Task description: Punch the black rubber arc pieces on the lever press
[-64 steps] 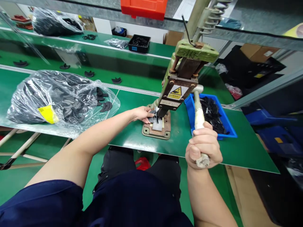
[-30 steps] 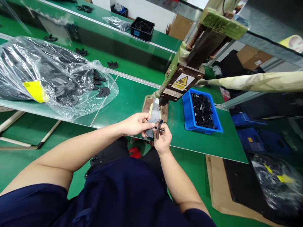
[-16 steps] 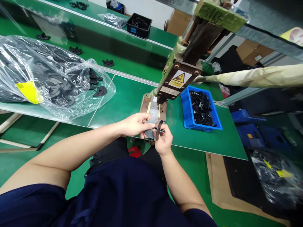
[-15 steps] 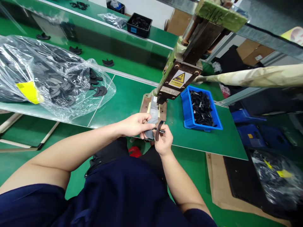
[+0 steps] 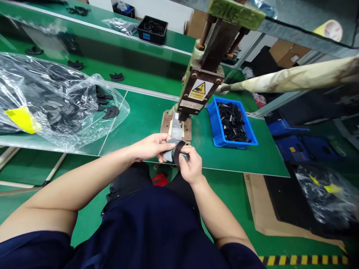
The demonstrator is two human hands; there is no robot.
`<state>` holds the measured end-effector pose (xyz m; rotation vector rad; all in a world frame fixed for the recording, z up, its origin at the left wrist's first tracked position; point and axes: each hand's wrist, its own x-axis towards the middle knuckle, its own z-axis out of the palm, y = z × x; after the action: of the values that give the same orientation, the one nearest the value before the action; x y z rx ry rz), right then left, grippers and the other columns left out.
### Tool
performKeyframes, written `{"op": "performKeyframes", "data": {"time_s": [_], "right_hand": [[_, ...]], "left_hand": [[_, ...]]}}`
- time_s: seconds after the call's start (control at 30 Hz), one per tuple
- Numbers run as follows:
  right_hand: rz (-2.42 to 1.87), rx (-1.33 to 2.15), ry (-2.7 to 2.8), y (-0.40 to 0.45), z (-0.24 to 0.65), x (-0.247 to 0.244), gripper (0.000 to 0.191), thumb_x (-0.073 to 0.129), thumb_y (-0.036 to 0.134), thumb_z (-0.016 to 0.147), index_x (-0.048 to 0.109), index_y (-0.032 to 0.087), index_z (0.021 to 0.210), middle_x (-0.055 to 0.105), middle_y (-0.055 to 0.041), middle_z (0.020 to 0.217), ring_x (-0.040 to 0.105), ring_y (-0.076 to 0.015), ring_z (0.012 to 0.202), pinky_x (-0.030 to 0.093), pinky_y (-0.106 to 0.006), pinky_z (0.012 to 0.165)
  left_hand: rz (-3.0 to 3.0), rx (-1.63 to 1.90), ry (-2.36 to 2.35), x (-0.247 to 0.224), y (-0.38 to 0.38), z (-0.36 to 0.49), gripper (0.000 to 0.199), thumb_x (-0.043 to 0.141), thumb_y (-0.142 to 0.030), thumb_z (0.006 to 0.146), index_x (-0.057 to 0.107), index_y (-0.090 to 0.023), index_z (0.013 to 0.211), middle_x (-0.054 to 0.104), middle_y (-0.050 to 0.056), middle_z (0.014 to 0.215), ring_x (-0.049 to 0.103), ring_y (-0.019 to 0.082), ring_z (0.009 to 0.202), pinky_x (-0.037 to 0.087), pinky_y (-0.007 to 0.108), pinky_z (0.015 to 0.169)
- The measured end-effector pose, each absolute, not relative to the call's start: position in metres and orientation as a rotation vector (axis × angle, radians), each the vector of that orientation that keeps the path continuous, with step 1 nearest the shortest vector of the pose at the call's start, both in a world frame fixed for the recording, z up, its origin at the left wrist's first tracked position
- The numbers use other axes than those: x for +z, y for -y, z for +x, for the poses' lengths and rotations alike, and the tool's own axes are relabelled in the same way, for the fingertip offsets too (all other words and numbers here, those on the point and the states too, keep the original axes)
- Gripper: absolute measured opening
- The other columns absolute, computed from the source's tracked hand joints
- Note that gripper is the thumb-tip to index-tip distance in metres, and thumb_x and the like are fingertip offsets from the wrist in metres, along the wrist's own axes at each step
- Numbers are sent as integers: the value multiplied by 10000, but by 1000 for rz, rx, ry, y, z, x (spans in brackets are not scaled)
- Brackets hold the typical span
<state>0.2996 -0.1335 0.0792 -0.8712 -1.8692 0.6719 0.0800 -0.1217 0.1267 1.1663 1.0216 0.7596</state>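
My left hand [image 5: 150,148] is closed, thumb and fingers pinching a grey curved piece [image 5: 167,155] just in front of the press. My right hand [image 5: 192,164] is closed on a dark curved strip [image 5: 178,151], which lies against the grey piece and partly covers it. A small dark part shows between the right fingers, too hidden to name. Just beyond both hands is the press base [image 5: 166,125] with a grey fixture [image 5: 176,131] on it. The press head [image 5: 198,87], bearing a yellow warning label, stands above the base.
Right of the press stands a blue bin [image 5: 211,125] of small black parts. A clear plastic bag [image 5: 92,112] of dark curved pieces lies at left. Several such pieces rest on the green belt [image 5: 146,82] behind. A wrapped pipe [image 5: 269,80] crosses at right.
The dark strip has turned from nearly edge-on to showing its broad face and is now against the grey piece. The camera view has shifted, so the surroundings sit further left.
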Motion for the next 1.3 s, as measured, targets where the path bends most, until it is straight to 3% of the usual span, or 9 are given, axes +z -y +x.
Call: {"op": "performKeyframes", "data": {"time_s": [0.13, 0.27, 0.43, 0.6, 0.7, 0.8, 1.0, 1.17, 1.3], "right_hand": [[-838, 630, 1947, 136, 301, 85, 118, 598, 296, 985, 644, 233, 1073, 733, -77, 1038, 703, -195, 985, 608, -392, 888], [-799, 610, 1993, 137, 302, 84, 126, 615, 256, 968, 672, 236, 1078, 757, -78, 1042, 711, -199, 992, 608, -405, 900], [-797, 609, 1983, 141, 305, 80, 139, 647, 255, 947, 698, 259, 1076, 772, -60, 1031, 729, -200, 976, 618, -408, 891], [-812, 644, 1946, 141, 307, 81, 163, 669, 246, 942, 712, 273, 1097, 779, -45, 1069, 742, -200, 1065, 620, -401, 953], [-862, 677, 1950, 135, 313, 77, 236, 689, 248, 934, 706, 274, 1168, 765, -52, 1105, 735, -195, 1052, 623, -398, 954], [-964, 677, 1898, 132, 329, 70, 296, 660, 255, 952, 671, 262, 1248, 739, -79, 1141, 719, -213, 1089, 623, -432, 973], [-1056, 660, 1852, 139, 359, 62, 199, 633, 250, 964, 697, 277, 1151, 736, -74, 1058, 732, -215, 1012, 652, -404, 865], [-1103, 631, 1869, 143, 371, 63, 180, 644, 264, 956, 704, 311, 1119, 744, -65, 1036, 746, -228, 984, 666, -410, 827], [-1197, 569, 1878, 141, 394, 61, 159, 629, 303, 969, 698, 311, 1112, 747, -71, 1061, 750, -236, 1015, 665, -420, 852]], "left_hand": [[1706, 1091, -1300, 132, 131, 75, 300, 744, -493, 936, 656, -206, 943, 663, 34, 916, 643, 176, 858, 552, 323, 778], [2023, 1033, -1229, 139, 137, 79, 298, 675, -415, 991, 641, -208, 780, 599, 26, 832, 587, 192, 879, 499, 357, 869], [1795, 959, -1238, 135, 136, 85, 353, 700, -463, 964, 623, -202, 739, 594, 27, 836, 583, 176, 839, 498, 313, 822], [1266, 852, -1000, 122, 140, 84, 412, 798, -557, 872, 655, -200, 1019, 647, -6, 826, 587, 123, 687, 486, 239, 621], [1103, 808, -961, 104, 131, 71, 448, 828, -580, 840, 665, -168, 907, 624, -23, 720, 571, 98, 584, 469, 209, 521], [885, 1046, -1164, 79, 99, 45, 434, 880, -519, 813, 667, -142, 854, 673, 8, 735, 622, 96, 585, 522, 195, 516], [420, 1338, -1418, 61, -36, -4, 239, 851, -184, 873, 626, -107, 850, 721, 93, 792, 682, 125, 606, 603, 236, 568], [473, 1437, -1347, 87, -133, -15, 220, 761, -279, 974, 638, -97, 985, 738, 123, 902, 755, 166, 792, 641, 276, 758], [537, 1397, -1426, 69, -133, -7, 230, 753, -293, 970, 619, -109, 937, 713, 118, 832, 752, 201, 807, 634, 339, 816]]}}
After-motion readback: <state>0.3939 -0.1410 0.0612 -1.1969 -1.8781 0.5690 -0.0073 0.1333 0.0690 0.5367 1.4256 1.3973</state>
